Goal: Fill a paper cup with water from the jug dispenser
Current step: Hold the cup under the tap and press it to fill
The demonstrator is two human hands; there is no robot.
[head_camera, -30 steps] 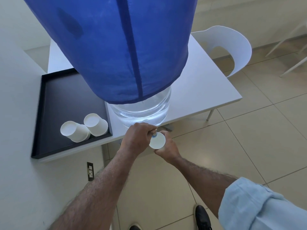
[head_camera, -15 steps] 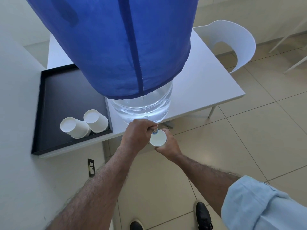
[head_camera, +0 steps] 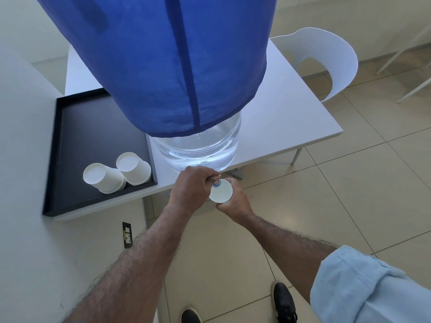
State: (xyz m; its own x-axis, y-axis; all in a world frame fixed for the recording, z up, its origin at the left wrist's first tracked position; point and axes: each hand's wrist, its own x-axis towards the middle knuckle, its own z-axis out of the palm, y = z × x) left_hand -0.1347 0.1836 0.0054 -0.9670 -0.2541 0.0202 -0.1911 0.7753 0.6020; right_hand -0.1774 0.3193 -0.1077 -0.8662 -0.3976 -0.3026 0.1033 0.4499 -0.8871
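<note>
Just below the centre of the frame, the right hand [head_camera: 234, 201] is wrapped around a small white paper cup [head_camera: 220, 194], holding it off the table edge with its open mouth under the small blue tap [head_camera: 217, 183] of the clear plastic water jug [head_camera: 198, 150], whose upper part sits under a blue fabric cover [head_camera: 163, 54]. The left hand [head_camera: 191, 186] is closed over the tap, fingers curled on its top; whether water is running cannot be seen, and the cup's fill level is unclear from above. The likely trouble is overflow: the hand hides much of the tap and the cup is small, so a late release would spill onto the beige tiled floor [head_camera: 326, 206]. A thin paper wall squeezed too hard could also buckle and slop water. If the cup drifts toward the lower right, the stream would miss its rim. Two stacks of spare white paper cups [head_camera: 116, 173] lie on their sides on the black rectangular tray [head_camera: 70, 136] at the left, on the white table [head_camera: 291, 113].
</note>
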